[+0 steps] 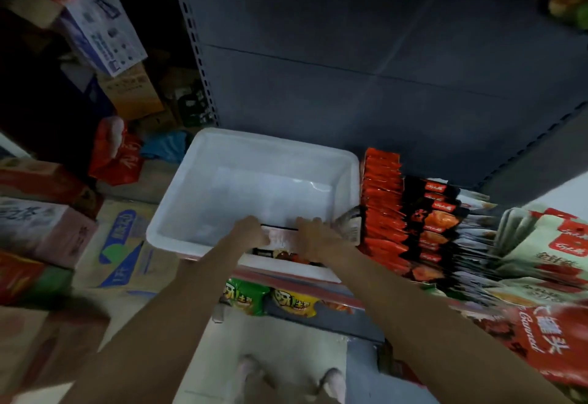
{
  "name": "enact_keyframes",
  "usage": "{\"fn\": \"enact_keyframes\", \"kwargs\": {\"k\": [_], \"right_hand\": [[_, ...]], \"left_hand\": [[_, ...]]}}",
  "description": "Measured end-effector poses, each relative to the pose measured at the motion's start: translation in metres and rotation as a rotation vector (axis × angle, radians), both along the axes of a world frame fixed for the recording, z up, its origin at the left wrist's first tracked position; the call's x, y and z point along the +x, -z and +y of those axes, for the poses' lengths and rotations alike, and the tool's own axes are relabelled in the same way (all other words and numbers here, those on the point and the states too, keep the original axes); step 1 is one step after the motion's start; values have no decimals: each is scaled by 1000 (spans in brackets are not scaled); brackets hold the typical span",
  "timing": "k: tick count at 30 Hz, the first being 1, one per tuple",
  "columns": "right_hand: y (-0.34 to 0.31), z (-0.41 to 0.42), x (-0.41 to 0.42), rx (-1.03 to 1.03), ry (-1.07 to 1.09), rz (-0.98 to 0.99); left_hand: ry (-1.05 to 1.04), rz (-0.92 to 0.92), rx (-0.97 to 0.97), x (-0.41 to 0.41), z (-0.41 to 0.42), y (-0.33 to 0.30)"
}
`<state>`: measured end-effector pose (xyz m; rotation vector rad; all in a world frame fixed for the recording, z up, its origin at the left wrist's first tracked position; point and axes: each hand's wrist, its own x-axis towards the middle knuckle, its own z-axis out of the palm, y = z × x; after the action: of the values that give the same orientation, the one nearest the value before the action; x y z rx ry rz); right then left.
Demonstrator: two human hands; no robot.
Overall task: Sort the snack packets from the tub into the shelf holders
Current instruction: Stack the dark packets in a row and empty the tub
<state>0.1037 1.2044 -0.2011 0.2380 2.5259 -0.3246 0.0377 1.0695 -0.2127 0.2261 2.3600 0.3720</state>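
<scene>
A white plastic tub [178, 212] sits on the shelf in front of me, its floor bare apart from its near edge. There a stack of snack packets [281, 244] with pale tops and dark printed fronts stands against the near wall. My left hand [251, 230] grips the stack's left end and my right hand [313, 238] grips its right end, fingers curled over the top. To the right of the tub, rows of red-and-black snack packets [386, 209] stand upright in shelf holders.
Pale green packets [547, 244] and a big red pack [541, 346] fill the shelf's right side. Green and yellow snack packs [251, 297] lie on the shelf below. Cardboard boxes [121, 260] are piled on the left. A grey shelf back panel [350, 69] rises behind.
</scene>
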Motion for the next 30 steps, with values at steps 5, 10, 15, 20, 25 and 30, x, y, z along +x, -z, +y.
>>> {"fn": "enact_keyframes", "kwargs": {"k": [5,10,15,20,25,30], "right_hand": [[29,-10,-13,118,34,-72],[15,-2,-20,-98,17,-84],[-16,12,-20,-345,171,475],[-70,41,-7,-680,560,817],[-102,83,22,-905,696,902],[-118,134,67,-701,742,1037]], "left_hand": [[-261,-97,173,-5,1,3],[-601,-260,553,-22,-4,-4],[-894,-479,906,-45,-16,-46],[-782,-413,794,-43,-3,-66],[-549,-312,974,-19,56,-94],[-120,-92,1052,19,119,-111]]}}
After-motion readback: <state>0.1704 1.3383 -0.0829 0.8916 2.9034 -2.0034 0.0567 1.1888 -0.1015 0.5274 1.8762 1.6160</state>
